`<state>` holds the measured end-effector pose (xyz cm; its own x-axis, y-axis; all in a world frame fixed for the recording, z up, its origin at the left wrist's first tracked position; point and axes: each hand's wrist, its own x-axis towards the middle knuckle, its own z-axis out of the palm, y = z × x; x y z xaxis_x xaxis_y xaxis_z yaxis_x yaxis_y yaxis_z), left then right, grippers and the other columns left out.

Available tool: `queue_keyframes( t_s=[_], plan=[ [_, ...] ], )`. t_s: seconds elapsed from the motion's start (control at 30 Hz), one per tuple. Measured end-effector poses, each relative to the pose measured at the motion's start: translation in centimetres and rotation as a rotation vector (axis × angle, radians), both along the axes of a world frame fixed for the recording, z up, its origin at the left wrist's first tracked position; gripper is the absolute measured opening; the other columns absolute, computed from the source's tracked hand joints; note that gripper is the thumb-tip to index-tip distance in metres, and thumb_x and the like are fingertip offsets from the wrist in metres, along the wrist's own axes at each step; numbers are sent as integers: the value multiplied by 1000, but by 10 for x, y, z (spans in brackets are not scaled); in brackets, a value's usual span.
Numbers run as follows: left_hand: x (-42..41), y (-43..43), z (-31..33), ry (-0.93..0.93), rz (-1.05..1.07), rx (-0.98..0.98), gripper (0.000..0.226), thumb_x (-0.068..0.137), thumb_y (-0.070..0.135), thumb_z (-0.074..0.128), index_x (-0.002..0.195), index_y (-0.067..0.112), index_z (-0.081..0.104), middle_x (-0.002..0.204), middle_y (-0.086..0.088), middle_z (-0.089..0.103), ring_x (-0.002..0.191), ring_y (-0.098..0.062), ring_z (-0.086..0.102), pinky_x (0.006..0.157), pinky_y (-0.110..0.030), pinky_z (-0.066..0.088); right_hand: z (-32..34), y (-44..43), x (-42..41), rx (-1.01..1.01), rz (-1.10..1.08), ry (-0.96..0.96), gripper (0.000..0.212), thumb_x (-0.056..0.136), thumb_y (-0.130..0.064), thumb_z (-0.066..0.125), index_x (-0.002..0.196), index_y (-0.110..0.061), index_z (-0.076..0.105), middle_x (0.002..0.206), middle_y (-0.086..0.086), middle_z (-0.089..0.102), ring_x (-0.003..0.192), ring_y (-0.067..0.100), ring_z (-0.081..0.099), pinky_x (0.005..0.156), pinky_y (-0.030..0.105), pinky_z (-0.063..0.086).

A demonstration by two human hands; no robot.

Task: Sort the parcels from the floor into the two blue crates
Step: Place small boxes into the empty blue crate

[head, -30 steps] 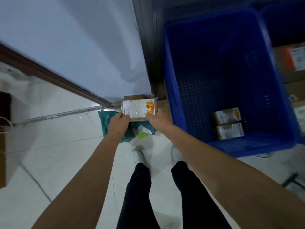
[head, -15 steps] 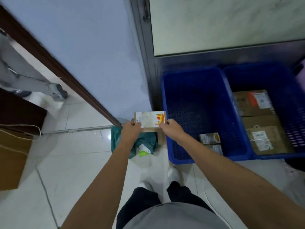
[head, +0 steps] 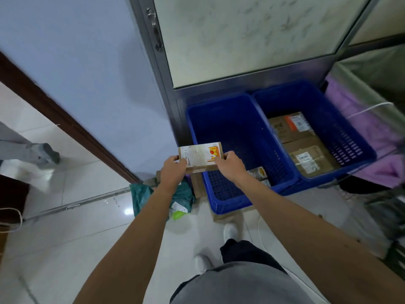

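The left hand [head: 173, 170] grips the left end of a box [head: 200, 157], thumb on the top face at the white label and the other fingers curled under the edge. The right hand [head: 229, 164] grips the right end the same way, thumb on top beside the red and yellow print. The box is held in the air, label up and slightly tilted, in front of the left wall of the left crate [head: 219, 119]. In that crate, near its front wall, lie two small boxes [head: 257, 173], partly hidden by the right forearm. The right crate [head: 352, 130] stands touching the left crate's right side and holds two brown cartons [head: 311, 159], labels up. On the floor just left of the left crate lie cardboard pieces [head: 198, 186], and beyond them a green bag [head: 140, 198] with a white label and a bright green scrap. A flat card [head: 221, 216] shows at the left crate's front corner. Purple cloth [head: 350, 110] hangs to the right of the right crate. Well to the left of the left crate, another person's foot [head: 47, 152] shows, blurred.
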<state>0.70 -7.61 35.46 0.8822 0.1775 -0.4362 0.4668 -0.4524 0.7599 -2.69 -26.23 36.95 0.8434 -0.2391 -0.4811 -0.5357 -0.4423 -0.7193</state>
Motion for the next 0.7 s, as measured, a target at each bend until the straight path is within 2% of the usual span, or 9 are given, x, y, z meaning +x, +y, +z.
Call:
queue_keyframes(
  t_s=[0.07,0.13,0.17,0.23,0.3,0.37,0.47,0.6,0.7],
  plan=[
    [-6,-11,2,-16,-40,-22,40,91,30,56,127,13,65,121,-2,68,104,-21,64,87,-35,55,0,-10,-12,-18,-22,8,32,99,-41,52,116,-15,47,104,5,61,84,21,60,65,36,44],
    [-11,-24,6,-19,-79,-30,33,96,25,56,126,14,64,112,2,64,99,-17,60,75,-25,48,-1,-23,-21,-19,-48,18,33,99,-41,51,118,-14,47,104,5,60,86,21,61,66,37,46],
    [-12,-30,6,-25,-100,-30,33,97,25,55,126,14,65,110,3,64,99,-17,60,76,-26,47,-1,-30,-25,-13,-63,16,33,99,-41,51,119,-15,47,105,4,61,88,21,62,69,39,48],
    [-12,-42,0,-7,-134,-39,34,92,31,57,122,17,67,114,1,68,102,-21,65,88,-37,54,-1,-45,-28,-13,-89,-4,33,98,-39,50,121,-15,48,109,2,61,92,20,61,74,40,50],
    [-6,-55,-8,19,-158,-56,34,83,38,54,112,25,68,112,-2,71,101,-26,68,90,-48,57,1,-62,-30,-31,-89,-18,30,100,-37,48,122,-18,47,109,1,61,92,18,60,70,36,47],
    [-2,-70,-14,22,-185,-35,38,80,40,52,110,23,69,108,-4,72,94,-28,69,84,-47,59,-1,-79,-30,-27,-90,-27,32,100,-36,47,127,-19,47,113,2,63,93,18,60,76,39,51],
    [2,-102,-9,20,-218,-37,31,91,31,54,115,18,68,99,-2,71,78,-21,66,69,-39,54,-7,-110,-25,-6,-96,-24,44,101,-34,47,142,-21,41,122,2,62,100,20,60,90,44,52],
    [13,-149,-18,68,-218,-51,25,97,27,53,118,20,64,96,5,69,90,-21,68,78,-44,55,-19,-160,-10,3,-63,17,48,102,-34,47,147,-23,37,114,-3,58,98,20,60,91,46,52],
    [21,-188,-26,107,-214,-54,23,100,26,51,119,21,63,98,3,67,90,-24,65,79,-48,53,-31,-202,7,1,-40,78,52,101,-39,47,149,-22,34,128,3,60,107,24,59,96,47,50]
  ],
)
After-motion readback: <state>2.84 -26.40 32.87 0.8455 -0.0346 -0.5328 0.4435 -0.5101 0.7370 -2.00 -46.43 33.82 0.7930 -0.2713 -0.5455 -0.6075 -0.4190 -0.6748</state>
